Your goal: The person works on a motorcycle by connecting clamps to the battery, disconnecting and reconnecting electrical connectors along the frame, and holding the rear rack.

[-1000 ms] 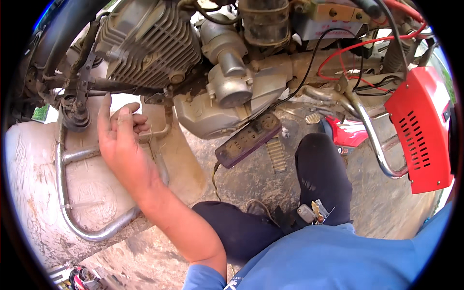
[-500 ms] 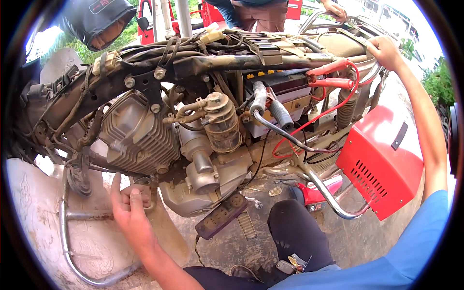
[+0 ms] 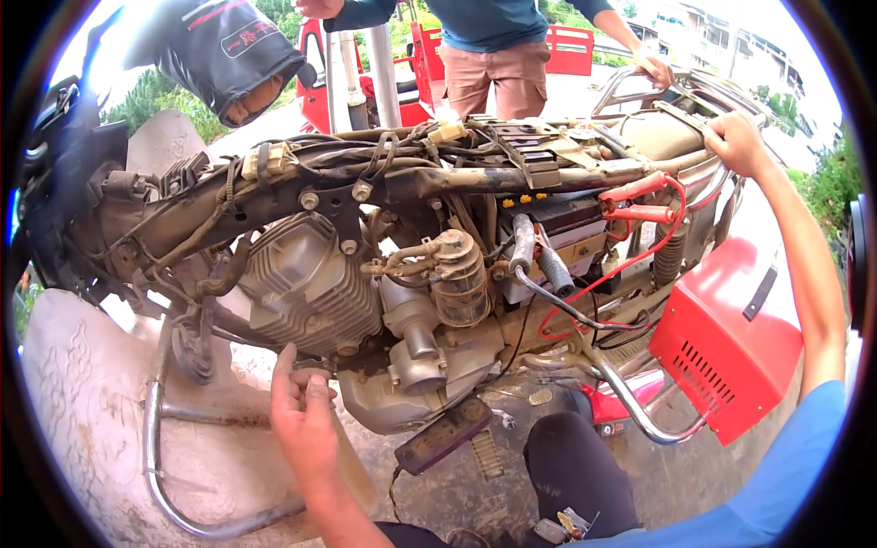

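Note:
My left hand point(image 3: 306, 411) is at the lower front of the engine, just under the finned cylinder head point(image 3: 301, 279), index finger raised and the others loosely curled, holding nothing visible. My right hand point(image 3: 735, 146) grips the rear frame rail point(image 3: 708, 196) of the stripped motorcycle at upper right. Below it, red clamps point(image 3: 639, 187) are at the battery point(image 3: 566, 247), with cables running toward a red slotted metal box point(image 3: 722, 338). A cylindrical filter point(image 3: 457, 283) sits beside the engine casing point(image 3: 384, 402).
Another person point(image 3: 484, 55) stands behind the motorcycle, a hand point(image 3: 656, 68) on the rear rack. A black handlebar cover point(image 3: 219, 64) is upper left. A crash bar point(image 3: 155, 438) and pale panel are lower left; a power strip point(image 3: 443, 434) lies beneath the engine.
The view has tilted up, bringing the other person and the whole frame into sight. My left hand stays near the cylinder, fingers similar. My right hand, unseen a second ago, now shows gripping the rail.

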Demonstrator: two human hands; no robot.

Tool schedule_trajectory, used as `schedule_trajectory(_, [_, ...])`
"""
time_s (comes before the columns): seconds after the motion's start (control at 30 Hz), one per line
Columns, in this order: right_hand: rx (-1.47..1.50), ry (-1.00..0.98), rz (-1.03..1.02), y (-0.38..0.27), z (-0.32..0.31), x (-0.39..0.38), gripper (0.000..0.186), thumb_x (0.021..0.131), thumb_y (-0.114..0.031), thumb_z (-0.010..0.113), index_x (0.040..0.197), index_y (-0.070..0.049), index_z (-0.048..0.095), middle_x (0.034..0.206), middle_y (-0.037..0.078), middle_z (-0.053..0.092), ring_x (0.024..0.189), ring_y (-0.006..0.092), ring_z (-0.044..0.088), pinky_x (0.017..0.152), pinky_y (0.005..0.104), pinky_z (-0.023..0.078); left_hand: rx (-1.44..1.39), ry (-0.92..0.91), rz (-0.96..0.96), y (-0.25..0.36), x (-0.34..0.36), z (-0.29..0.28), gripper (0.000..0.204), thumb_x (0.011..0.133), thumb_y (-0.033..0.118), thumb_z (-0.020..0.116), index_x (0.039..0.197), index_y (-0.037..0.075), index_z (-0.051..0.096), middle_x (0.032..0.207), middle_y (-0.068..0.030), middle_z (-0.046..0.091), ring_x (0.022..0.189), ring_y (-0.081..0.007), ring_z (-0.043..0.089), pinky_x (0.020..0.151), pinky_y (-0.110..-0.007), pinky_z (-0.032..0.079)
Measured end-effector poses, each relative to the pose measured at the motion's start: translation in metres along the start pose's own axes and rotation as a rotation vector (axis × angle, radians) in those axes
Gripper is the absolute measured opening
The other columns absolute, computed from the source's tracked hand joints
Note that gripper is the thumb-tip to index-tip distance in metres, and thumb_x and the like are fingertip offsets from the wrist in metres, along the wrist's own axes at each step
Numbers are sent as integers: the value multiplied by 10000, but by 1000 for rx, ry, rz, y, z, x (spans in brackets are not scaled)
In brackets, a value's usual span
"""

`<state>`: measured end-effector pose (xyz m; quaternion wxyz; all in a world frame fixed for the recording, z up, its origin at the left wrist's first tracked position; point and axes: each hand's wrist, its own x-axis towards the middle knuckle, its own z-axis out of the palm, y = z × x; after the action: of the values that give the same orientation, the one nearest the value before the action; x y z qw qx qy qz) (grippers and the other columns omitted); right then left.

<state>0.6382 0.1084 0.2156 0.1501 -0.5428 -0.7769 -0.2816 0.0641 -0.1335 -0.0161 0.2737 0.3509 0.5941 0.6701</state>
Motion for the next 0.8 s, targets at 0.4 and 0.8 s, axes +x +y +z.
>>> schedule_trajectory(0.4, [37,-5,-7,12,6,4,373,891,-251,567,661,40,533,606,236,480,558,396,510,585,474,400,-20,-53,-19,-4,4,3,510,998,1,593,1487,-62,465,991,-19,614,820,-65,523,716,-220,435])
schedule_trajectory(0.8, [-69,-53,-31,7,3,5,369,898,-235,569,655,42,548,651,247,521,630,414,543,624,487,419,-9,-28,-34,5,-4,1,488,993,26,635,1459,-47,511,1004,-13,624,793,-43,522,680,-213,445])
